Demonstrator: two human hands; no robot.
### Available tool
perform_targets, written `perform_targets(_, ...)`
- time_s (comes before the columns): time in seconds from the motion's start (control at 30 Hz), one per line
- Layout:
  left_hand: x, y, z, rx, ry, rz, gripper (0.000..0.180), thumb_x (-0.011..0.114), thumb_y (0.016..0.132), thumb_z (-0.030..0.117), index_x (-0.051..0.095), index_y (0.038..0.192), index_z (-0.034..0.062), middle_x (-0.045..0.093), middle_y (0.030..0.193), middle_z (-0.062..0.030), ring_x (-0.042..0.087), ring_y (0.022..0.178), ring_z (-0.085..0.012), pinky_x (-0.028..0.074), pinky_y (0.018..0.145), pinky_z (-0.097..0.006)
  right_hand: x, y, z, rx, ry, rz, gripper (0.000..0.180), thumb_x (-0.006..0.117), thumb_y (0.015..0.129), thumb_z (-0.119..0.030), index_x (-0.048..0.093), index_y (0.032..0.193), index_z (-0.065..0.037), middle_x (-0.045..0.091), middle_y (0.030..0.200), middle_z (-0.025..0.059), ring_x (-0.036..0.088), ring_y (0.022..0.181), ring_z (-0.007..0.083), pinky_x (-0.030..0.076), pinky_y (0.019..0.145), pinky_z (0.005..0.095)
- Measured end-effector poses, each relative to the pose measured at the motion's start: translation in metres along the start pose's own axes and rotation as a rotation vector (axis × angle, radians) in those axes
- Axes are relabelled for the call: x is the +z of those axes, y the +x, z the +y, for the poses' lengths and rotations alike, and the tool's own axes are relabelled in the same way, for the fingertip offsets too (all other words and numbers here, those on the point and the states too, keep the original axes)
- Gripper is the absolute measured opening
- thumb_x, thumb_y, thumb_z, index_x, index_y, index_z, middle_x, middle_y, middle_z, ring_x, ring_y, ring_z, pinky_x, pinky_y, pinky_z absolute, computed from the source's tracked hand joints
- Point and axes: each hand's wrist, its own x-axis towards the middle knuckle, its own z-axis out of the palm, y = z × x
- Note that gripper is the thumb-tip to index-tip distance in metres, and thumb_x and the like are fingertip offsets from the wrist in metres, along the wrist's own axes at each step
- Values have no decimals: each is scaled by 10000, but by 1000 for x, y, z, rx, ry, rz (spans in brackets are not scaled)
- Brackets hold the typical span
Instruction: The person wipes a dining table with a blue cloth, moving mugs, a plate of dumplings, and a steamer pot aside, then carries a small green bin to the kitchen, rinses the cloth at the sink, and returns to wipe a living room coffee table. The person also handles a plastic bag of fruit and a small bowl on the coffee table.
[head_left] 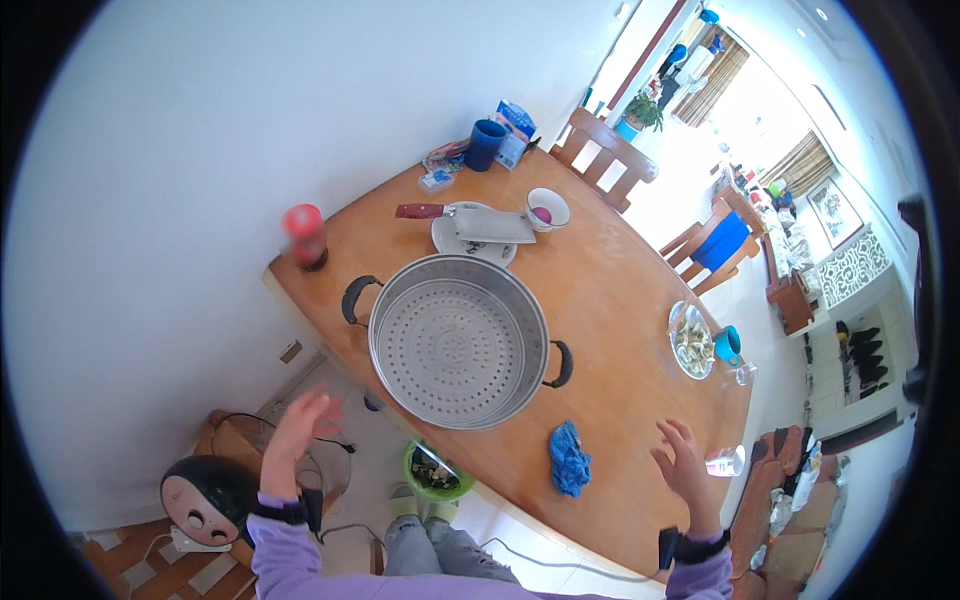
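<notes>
My left hand [303, 428] is raised off the table's left edge, its fingers apart and slightly blurred, holding nothing. Over the right part of the table, my right hand [685, 465] is also empty with fingers spread. Between them and farther off stands a round metal steamer pot [455, 345] with a perforated bottom and two black handles. A crumpled blue cloth [569, 460] lies on the wood to the left of my right hand. Behind the pot, a cleaver [490, 225] with a reddish handle rests across a white plate [447, 237].
Near the cleaver is a white bowl [560, 200] holding something purple. A blue cup [485, 145] and a red-lidded jar [305, 237] stand by the wall. At right are a dish of food [691, 340], a teal cup [728, 345] and a clear cup [726, 461]. A green bin [462, 486] sits below.
</notes>
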Motion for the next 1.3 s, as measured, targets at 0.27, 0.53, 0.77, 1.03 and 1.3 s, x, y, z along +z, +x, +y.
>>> perform_targets(0.27,61,67,116,212,509,288,604,597,836,293,373,1331,29,521,1006,-89,568,928,-200,485,785,-359,-46,137,-53,-130,118,-338,422,605,828,-210,512,1206,-47,555,1127,187,591,949,289,471,802,375)
perform_targets(0.53,53,132,130,-149,243,-145,289,619,795,140,525,1043,26,598,786,-79,613,708,-185,559,664,-373,9,332,-124,-168,10,-438,570,631,792,-296,455,1277,-52,591,1115,174,571,1027,298,450,882,360)
perform_targets(0.77,43,127,131,-384,105,-452,447,580,753,18,481,1187,-19,628,918,-122,635,794,-214,554,732,-381,121,452,-195,-304,-183,-321,480,639,762,-268,514,1175,-58,571,1151,158,560,1052,305,467,860,412)
perform_targets(1.03,57,90,104,-258,-309,-347,554,467,686,-118,465,1233,-33,567,1157,-135,592,1009,-211,500,831,-328,204,498,-236,-346,-483,-186,247,582,803,-135,531,1038,-79,588,983,116,639,851,292,526,661,381)
perform_targets(1.3,67,57,117,-307,-330,-241,601,431,680,-160,462,1264,-20,552,1174,-98,538,1085,-200,476,860,-329,189,486,-226,-526,-560,-209,200,557,813,-122,524,1007,-87,591,920,96,648,773,268,526,598,373)
